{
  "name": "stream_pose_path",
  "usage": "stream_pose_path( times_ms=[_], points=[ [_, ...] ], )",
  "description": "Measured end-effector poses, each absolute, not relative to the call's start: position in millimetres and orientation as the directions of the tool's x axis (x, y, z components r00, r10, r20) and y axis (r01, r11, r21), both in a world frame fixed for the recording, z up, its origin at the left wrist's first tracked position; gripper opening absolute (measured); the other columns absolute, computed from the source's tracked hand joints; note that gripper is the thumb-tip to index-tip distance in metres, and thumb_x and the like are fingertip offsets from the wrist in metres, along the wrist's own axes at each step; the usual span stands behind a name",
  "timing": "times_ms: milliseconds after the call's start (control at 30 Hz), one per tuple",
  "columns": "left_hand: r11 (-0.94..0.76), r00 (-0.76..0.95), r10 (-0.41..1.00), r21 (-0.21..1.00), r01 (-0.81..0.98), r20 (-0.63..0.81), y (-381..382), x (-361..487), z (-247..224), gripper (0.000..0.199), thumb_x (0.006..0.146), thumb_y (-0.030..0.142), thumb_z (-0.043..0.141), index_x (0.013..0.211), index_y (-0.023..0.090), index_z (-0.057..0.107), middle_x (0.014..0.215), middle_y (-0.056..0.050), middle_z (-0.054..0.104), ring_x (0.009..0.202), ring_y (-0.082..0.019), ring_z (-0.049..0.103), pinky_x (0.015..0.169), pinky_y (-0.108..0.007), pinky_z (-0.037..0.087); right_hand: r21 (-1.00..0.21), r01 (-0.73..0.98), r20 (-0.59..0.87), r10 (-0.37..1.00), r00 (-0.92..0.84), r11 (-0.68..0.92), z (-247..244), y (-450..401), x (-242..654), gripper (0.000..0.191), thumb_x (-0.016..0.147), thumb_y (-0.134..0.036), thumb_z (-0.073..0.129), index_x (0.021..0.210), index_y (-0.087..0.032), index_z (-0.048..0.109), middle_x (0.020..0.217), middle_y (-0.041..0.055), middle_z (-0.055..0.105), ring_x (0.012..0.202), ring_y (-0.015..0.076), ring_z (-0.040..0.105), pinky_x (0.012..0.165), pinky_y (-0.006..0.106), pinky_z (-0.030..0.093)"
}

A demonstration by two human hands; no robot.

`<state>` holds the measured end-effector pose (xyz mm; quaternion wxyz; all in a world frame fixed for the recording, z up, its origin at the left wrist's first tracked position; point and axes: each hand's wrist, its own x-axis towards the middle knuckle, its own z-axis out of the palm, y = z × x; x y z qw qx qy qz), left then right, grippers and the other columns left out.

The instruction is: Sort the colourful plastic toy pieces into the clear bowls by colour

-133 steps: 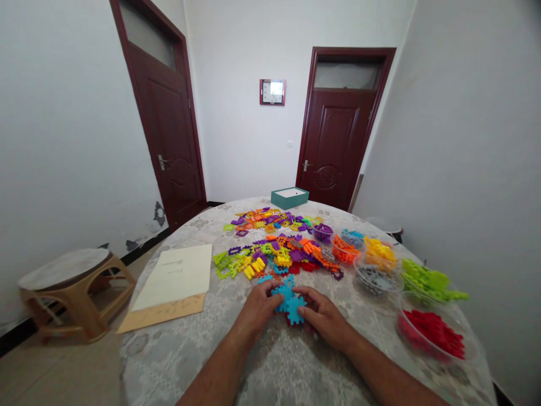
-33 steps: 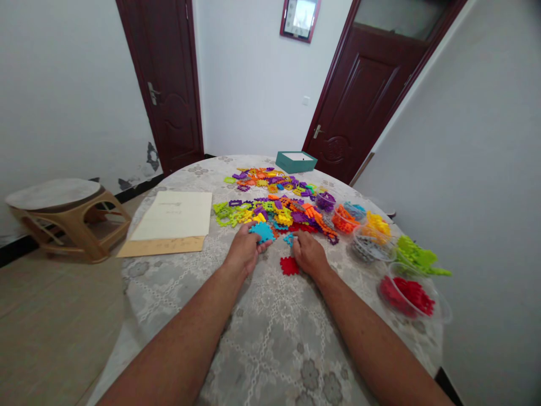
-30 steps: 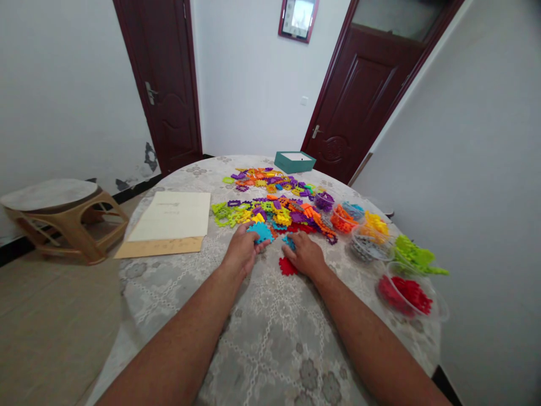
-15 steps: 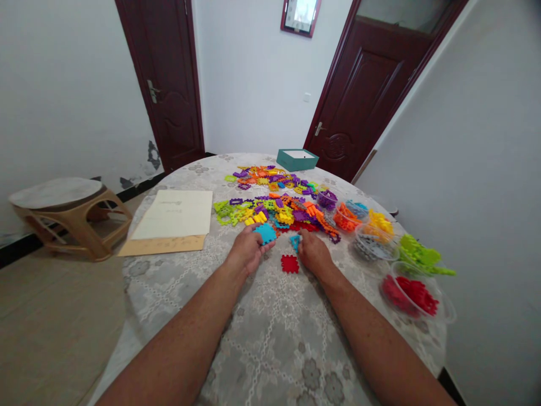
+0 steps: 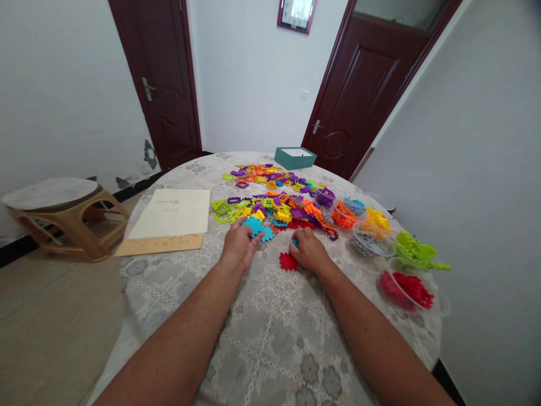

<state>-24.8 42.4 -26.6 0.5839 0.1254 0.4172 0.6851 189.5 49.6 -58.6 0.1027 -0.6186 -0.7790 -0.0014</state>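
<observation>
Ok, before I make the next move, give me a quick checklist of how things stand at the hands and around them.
1. Left hand has hold of the light-blue notched flat plastic: ok.
2. That plastic is a single part: cannot tell.
3. Right hand shows the whole of its small light-blue plastic piece: not ok, the hand covers most of it.
4. Red square notched plastic piece lies flat on the grey patterned tablecloth, near the right hand: ok.
5. Space just beyond the left hand is free: not ok, the nearer mixed-colour heap of plastic pieces lies there.
</observation>
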Motion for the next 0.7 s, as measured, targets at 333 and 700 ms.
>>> stream_pose_path(
  times_ms=[333,700],
  points=[
    [0.035,-0.268,0.918,0.730,-0.683,-0.294,43,-25,-29,0.062,0.063,-0.001,0.054,0.120,0.021,0.064,0.091,-0.004,0.058,0.079,-0.014,0.058,0.081,-0.035,0.063,-0.111,0.968,0.120,0.970,-0.211,0.224,-55,50,198,0.028,0.095,-0.022,0.054,0.120,-0.018,0.067,0.117,0.0129,0.058,0.103,0.0228,0.063,0.091,0.030,0.045],
    [0.070,-0.227,0.933,0.758,-0.649,-0.280,44,-24,-33,0.057,0.063,-0.001,0.057,0.114,0.023,0.065,0.098,-0.006,0.062,0.084,-0.016,0.062,0.079,-0.037,0.065,-0.134,0.980,0.169,0.978,-0.123,0.147,-50,52,205,0.022,0.090,-0.017,0.055,0.110,-0.012,0.063,0.111,0.0150,0.066,0.103,0.0237,0.060,0.091,0.032,0.044]
  ],
)
